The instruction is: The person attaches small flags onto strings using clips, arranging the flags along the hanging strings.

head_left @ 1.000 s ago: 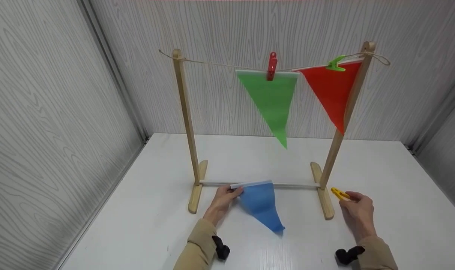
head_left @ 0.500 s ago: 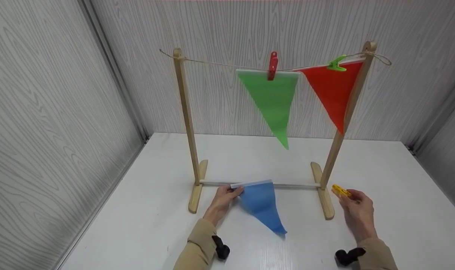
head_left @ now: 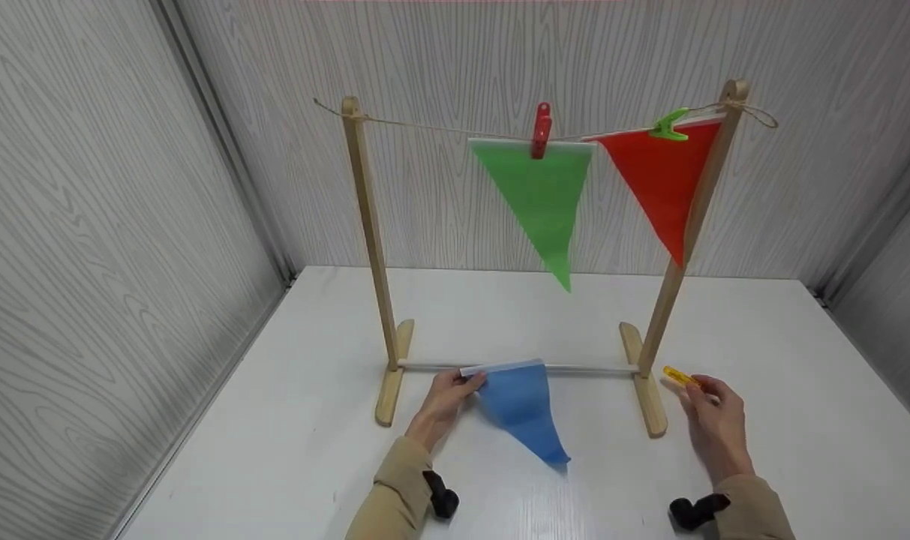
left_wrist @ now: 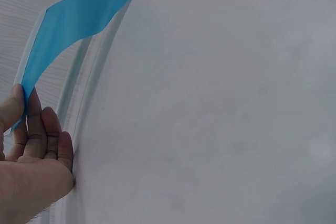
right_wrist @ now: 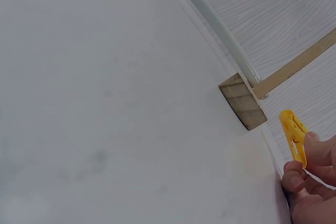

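Note:
My left hand (head_left: 445, 405) pinches the top left corner of a blue triangular pennant (head_left: 521, 405) between thumb and fingers. The pennant's white top edge faces away from me and its point droops toward the table front. In the left wrist view the blue cloth (left_wrist: 73, 19) bends away from the fingertips. My right hand (head_left: 717, 420) holds a yellow clothespin (head_left: 680, 376) by one end, just right of the stand's right foot. Seen from the right wrist, the clothespin (right_wrist: 294, 136) points upward out of the thumb and fingers.
A wooden stand (head_left: 370, 225) carries a string (head_left: 439, 128) between two posts. On it hang a green pennant (head_left: 541, 202) under a red clothespin (head_left: 542, 131) and a red pennant (head_left: 661, 172) under a lime clothespin (head_left: 669, 124). A white rod (head_left: 590, 369) joins the feet.
The yellow clothespin has turned in my right fingers, from showing its side with the two legs to showing a narrow edge. My left hand keeps its hold on the blue pennant.

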Demonstrator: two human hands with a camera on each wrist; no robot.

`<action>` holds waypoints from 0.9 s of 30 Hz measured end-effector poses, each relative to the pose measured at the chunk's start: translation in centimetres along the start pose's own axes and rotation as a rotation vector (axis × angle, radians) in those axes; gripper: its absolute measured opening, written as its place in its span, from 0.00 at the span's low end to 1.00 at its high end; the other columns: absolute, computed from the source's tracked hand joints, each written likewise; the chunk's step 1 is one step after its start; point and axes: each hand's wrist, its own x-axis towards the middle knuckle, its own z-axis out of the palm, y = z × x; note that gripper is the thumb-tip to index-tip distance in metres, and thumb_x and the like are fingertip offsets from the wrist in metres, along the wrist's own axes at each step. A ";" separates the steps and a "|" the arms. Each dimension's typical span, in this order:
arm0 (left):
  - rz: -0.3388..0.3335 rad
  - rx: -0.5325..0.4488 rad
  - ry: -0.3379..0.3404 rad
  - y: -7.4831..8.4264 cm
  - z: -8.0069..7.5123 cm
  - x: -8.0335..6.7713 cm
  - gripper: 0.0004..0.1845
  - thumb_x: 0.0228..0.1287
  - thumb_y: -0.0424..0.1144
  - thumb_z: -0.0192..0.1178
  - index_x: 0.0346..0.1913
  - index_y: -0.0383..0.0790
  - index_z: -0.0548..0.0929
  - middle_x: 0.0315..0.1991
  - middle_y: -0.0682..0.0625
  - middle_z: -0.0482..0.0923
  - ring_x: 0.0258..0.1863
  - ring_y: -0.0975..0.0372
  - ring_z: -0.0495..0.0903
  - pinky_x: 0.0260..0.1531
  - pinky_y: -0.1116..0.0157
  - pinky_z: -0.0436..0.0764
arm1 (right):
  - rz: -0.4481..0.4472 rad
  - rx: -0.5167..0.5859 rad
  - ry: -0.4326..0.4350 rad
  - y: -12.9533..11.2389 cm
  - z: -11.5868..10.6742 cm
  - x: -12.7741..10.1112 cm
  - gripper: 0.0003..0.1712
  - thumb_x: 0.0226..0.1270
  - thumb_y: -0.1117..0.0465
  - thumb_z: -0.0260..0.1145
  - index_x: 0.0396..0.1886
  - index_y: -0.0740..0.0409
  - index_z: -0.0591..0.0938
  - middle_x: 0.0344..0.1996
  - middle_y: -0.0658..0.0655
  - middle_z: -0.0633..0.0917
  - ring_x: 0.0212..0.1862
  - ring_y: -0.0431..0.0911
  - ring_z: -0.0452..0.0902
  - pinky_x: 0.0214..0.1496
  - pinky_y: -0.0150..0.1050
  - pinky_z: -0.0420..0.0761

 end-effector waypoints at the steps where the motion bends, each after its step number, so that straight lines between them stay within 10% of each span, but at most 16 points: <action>1: 0.001 -0.002 -0.001 0.0 0.0 0.0 0.14 0.71 0.34 0.62 0.51 0.25 0.81 0.32 0.57 0.83 0.35 0.70 0.80 0.45 0.68 0.76 | -0.001 0.005 -0.001 0.0 0.0 0.0 0.28 0.82 0.54 0.47 0.71 0.69 0.66 0.69 0.70 0.67 0.68 0.57 0.64 0.66 0.43 0.65; 13: 0.008 0.000 -0.007 -0.1 -0.1 0.1 0.17 0.71 0.35 0.62 0.54 0.23 0.80 0.35 0.57 0.82 0.38 0.69 0.79 0.47 0.68 0.76 | 0.032 0.028 0.030 -0.1 -0.1 -0.1 0.33 0.80 0.44 0.50 0.70 0.64 0.70 0.65 0.62 0.72 0.47 0.31 0.68 0.46 0.20 0.68; 21: 0.012 0.014 -0.016 0.0 0.0 0.1 0.17 0.70 0.35 0.63 0.56 0.25 0.80 0.39 0.56 0.83 0.40 0.68 0.78 0.49 0.67 0.75 | 0.128 0.316 0.125 -0.9 0.1 -0.1 0.29 0.73 0.46 0.62 0.65 0.60 0.75 0.47 0.44 0.71 0.30 0.31 0.71 0.32 0.23 0.74; 27: 0.019 0.003 0.001 -0.1 -0.1 0.1 0.15 0.70 0.35 0.63 0.53 0.26 0.82 0.35 0.58 0.82 0.37 0.69 0.78 0.46 0.69 0.75 | 0.214 0.612 0.118 -1.9 0.1 -0.2 0.21 0.67 0.48 0.70 0.54 0.50 0.79 0.37 0.37 0.80 0.35 0.33 0.77 0.37 0.25 0.77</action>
